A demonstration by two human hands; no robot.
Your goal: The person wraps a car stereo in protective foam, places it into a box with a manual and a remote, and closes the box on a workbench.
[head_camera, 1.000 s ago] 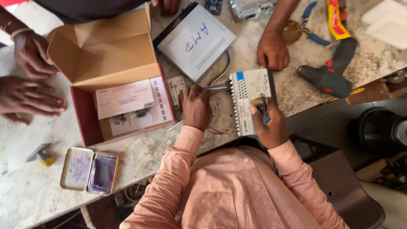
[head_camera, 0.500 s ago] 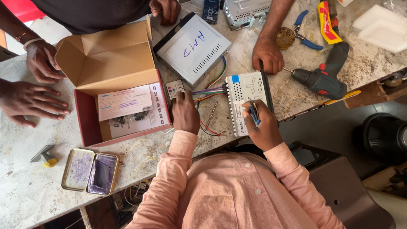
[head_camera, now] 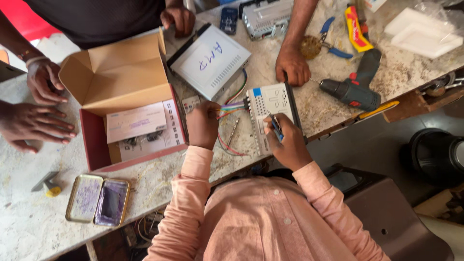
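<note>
Head view shows my left hand curled shut on a bunch of coloured wires that run into the side of a small white metal box on the stone bench. My right hand sits closed around a thin blue tool, with the tip touching the top of the white metal box. The box lies near the bench edge, just in front of me. To its left stands an open cardboard box with papers inside. A grey drill lies to the right. Another person's hand rests flat just behind the white metal box, and two more hands rest by the cardboard box.
</note>
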